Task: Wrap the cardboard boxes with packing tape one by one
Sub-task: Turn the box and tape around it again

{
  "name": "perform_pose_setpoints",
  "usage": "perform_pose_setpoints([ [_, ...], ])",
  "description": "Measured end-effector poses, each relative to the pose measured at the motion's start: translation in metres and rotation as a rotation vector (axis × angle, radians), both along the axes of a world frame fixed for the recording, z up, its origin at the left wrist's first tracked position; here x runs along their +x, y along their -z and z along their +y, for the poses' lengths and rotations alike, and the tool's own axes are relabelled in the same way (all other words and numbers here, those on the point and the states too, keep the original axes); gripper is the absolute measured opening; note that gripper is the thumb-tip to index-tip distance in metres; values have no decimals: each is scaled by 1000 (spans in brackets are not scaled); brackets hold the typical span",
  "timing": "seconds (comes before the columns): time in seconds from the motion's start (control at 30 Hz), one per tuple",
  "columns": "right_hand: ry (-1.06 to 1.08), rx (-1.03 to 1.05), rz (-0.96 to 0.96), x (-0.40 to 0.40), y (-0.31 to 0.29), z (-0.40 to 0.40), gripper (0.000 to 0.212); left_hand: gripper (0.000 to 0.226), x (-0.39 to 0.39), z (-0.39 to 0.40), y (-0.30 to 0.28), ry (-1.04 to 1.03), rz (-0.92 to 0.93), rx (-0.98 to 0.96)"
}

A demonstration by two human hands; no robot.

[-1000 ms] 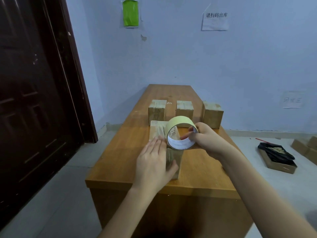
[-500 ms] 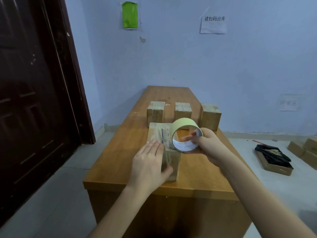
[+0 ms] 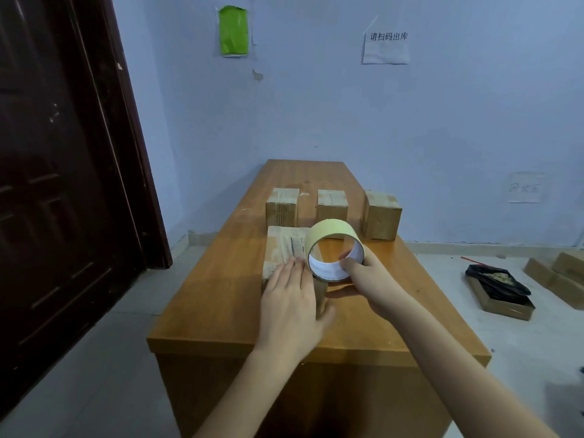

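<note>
A flat cardboard box [image 3: 282, 248] lies near the front of the wooden table [image 3: 221, 279]. My left hand [image 3: 292, 306] presses flat on the box's near part, fingers straight, thumb over its right edge. My right hand [image 3: 368, 279] grips a wide roll of pale yellow packing tape [image 3: 335, 251], fingers inside the core. The roll stands on edge against the box's right side. Three more cardboard boxes stand in a row behind: the left box [image 3: 282, 206], the middle box [image 3: 332, 204] and the right box [image 3: 381, 214].
A dark wooden door [image 3: 57, 184] stands to the left of the table. On the floor to the right lie an open box with a black bag [image 3: 499, 289] and more cardboard boxes [image 3: 559, 276]. The blue wall rises behind the table's far end.
My right hand has carried the tape roll down and to the right, off the box's top to its right side. My left hand has stayed pressed on the box.
</note>
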State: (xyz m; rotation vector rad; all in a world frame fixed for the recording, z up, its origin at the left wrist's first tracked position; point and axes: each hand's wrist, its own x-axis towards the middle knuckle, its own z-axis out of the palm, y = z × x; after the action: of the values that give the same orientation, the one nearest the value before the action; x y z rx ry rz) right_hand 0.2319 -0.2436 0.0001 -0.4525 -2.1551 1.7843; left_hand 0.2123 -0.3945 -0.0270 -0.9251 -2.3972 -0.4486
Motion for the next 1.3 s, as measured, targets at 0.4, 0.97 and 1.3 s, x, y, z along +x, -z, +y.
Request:
perform_pose_setpoints([
  [0.4, -127, -250, 14, 19, 8, 28, 22, 64, -11, -10, 4, 53, 49, -39],
  [0.97, 61, -474, 23, 7, 63, 3, 16, 60, -5, 16, 0, 68, 51, -132],
  [1.3, 171, -511, 49, 10, 58, 0, 19, 56, -17, 8, -7, 150, 97, -181],
])
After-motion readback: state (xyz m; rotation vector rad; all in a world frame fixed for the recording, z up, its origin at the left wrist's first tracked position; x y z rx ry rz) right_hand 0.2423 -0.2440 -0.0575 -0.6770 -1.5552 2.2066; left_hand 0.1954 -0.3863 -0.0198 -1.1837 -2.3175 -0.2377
